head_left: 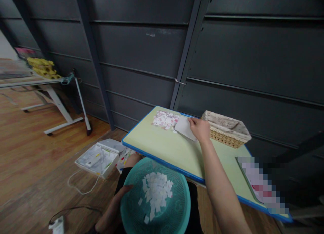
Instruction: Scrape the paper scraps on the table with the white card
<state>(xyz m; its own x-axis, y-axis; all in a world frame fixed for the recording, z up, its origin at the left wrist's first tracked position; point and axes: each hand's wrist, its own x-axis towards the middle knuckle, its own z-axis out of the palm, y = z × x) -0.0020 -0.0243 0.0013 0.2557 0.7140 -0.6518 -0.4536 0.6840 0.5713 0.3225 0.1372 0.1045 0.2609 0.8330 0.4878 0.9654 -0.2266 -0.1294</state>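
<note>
My right hand (199,127) pinches the edge of a white sheet of card (185,126) just above the table. Right beside the card lies a spread of small paper pieces (165,120), white with pink and red marks. On my lap rests a green plastic basket (186,197), with a heap of small white paper pieces (157,192) inside. My left hand (123,195) grips its left rim, thumb over the inside and the other fingers hidden behind the wall.
The pale green table (162,144) has a blue edge. A cloth-lined wicker basket (226,139) stands at its back right, near a blurred flat item (260,183). On the floor at left are an open white box (97,158) and a power strip (58,225). Dark panels (141,52) rise behind.
</note>
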